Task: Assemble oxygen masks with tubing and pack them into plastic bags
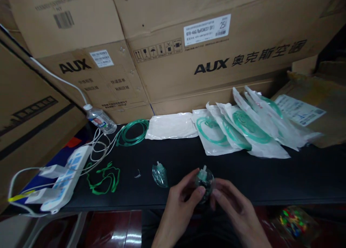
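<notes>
A clear oxygen mask [208,184] with a green connector and a pale spout on top is held between my hands near the table's front edge. My left hand [181,200] grips its left side, the thumb across the front. At the right rim, my right hand [234,202] pinches the mask between thumb and fingers; some fingertips are hidden. Left of them, a second mask [160,176] lies on the black table. Farther left are a small thin pale piece [137,174] and tangled green straps [104,179].
Behind are coiled green tubing [132,133], a flat white package [172,126] and several bagged tubing sets [243,127]. A power strip [67,179] with cables and a plastic bottle [101,119] stand left. Large cartons [167,78] wall the back. Below right is a bag of colourful pieces [293,221].
</notes>
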The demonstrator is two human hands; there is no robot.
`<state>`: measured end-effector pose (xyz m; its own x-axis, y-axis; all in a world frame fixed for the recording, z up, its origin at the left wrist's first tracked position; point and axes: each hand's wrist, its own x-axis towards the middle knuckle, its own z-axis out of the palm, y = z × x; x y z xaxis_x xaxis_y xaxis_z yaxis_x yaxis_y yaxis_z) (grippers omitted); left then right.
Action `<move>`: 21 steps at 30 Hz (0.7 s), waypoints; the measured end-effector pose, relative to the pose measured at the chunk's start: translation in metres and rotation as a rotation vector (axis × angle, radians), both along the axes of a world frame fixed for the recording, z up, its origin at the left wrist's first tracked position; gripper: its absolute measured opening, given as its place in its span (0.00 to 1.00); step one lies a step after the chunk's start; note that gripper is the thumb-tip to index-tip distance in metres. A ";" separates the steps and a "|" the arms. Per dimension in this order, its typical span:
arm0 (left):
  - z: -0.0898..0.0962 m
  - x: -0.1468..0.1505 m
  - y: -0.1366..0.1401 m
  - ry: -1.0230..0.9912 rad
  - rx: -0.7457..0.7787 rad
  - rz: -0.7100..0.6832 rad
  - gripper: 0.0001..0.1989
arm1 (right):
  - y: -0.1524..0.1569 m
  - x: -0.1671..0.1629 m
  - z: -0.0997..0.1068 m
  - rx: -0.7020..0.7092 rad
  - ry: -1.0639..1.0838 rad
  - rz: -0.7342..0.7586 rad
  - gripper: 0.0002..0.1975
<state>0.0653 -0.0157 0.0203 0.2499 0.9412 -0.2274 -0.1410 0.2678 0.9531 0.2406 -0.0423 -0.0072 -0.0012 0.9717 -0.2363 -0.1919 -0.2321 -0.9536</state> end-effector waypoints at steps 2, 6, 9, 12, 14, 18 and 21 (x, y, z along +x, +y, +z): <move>0.000 -0.001 -0.001 0.070 0.029 -0.037 0.25 | 0.003 0.000 -0.006 -0.002 0.008 0.035 0.16; 0.002 -0.004 -0.004 0.311 0.116 -0.048 0.25 | 0.012 -0.005 -0.014 -0.016 0.091 0.093 0.15; 0.003 -0.008 -0.007 0.478 0.199 -0.010 0.24 | 0.021 -0.005 -0.014 -0.037 0.160 0.177 0.15; 0.003 -0.024 -0.009 0.575 0.447 0.113 0.17 | 0.036 -0.002 -0.011 0.003 0.097 0.215 0.15; 0.003 -0.044 -0.010 0.664 0.632 0.299 0.14 | 0.049 -0.001 -0.009 0.047 0.050 0.178 0.15; -0.009 -0.086 -0.009 0.917 0.652 0.553 0.13 | 0.067 -0.004 -0.006 0.082 0.108 0.115 0.16; -0.028 -0.095 -0.004 1.013 0.651 0.437 0.20 | 0.069 -0.006 -0.006 0.099 0.123 0.118 0.16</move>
<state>-0.0294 -0.0198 -0.0079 -0.1206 0.9095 0.3979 0.7637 -0.1711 0.6225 0.2346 0.0266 -0.0133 -0.1394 0.9816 -0.1308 -0.2852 -0.1663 -0.9439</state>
